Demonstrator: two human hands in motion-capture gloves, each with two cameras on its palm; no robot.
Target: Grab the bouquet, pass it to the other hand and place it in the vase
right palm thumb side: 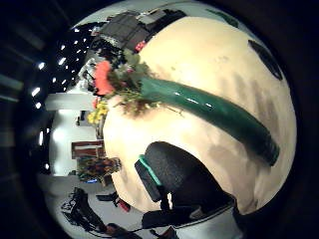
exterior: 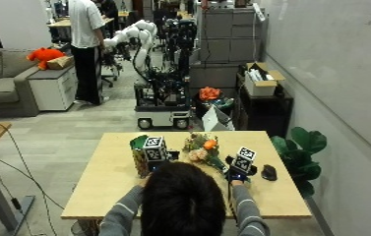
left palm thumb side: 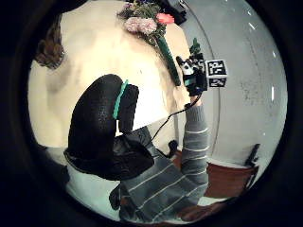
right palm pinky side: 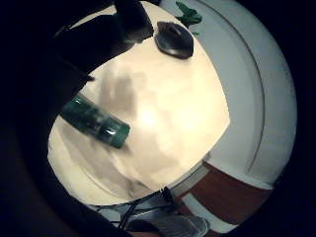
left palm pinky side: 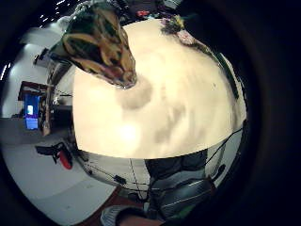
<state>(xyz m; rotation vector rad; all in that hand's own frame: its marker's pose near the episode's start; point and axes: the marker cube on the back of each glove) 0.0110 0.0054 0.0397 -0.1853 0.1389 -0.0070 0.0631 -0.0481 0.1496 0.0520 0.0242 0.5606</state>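
The bouquet (exterior: 201,147) lies on the wooden table (exterior: 106,187), its pink and orange flowers toward the middle and its green wrapped stem (right palm thumb side: 199,107) pointing at my right hand (exterior: 239,171). That hand hovers over the stem's end (right palm pinky side: 96,123), with its thumb (right palm thumb side: 174,174) apart from the wrap, gripping nothing. The patterned green and yellow vase (exterior: 138,160) stands upright at the left. My left hand (exterior: 159,155) hangs just beside the vase (left palm pinky side: 99,44), thumb (left palm thumb side: 104,118) relaxed and holding nothing.
A black mouse (exterior: 268,172) lies on the table to the right of my right hand. A potted plant (exterior: 299,147) stands off the table's right edge. Bare tabletop spreads in front of the vase and to the left.
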